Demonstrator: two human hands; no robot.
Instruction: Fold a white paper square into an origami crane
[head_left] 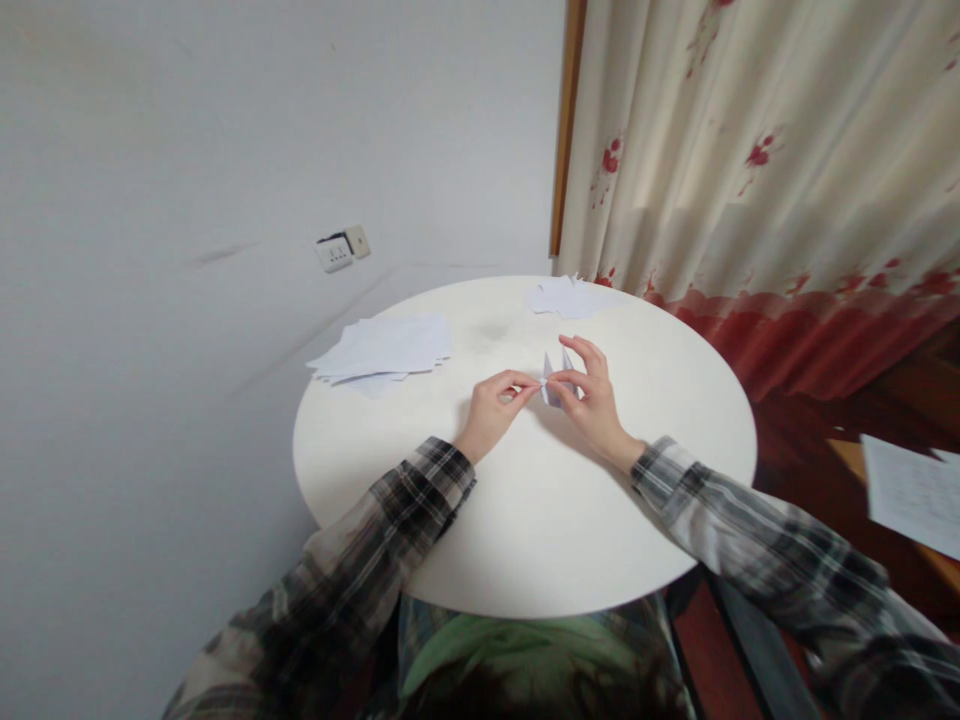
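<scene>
A small folded piece of white paper [553, 394] with pointed, upright flaps is held just above the middle of the round table. My left hand [495, 402] pinches its left tip between thumb and fingertips. From the other side my right hand [594, 398] grips the paper with thumb and index finger, its other fingers raised and bent behind one flap. The fingers of my right hand hide part of the folded paper.
On the white round table [517, 540], a stack of white sheets [390, 345] lies at the left. Torn paper pieces [566, 297] rest at the far edge. Behind are a wall socket [334, 253] and a flowered curtain [750, 200]. Printed papers [911, 490] lie at the right.
</scene>
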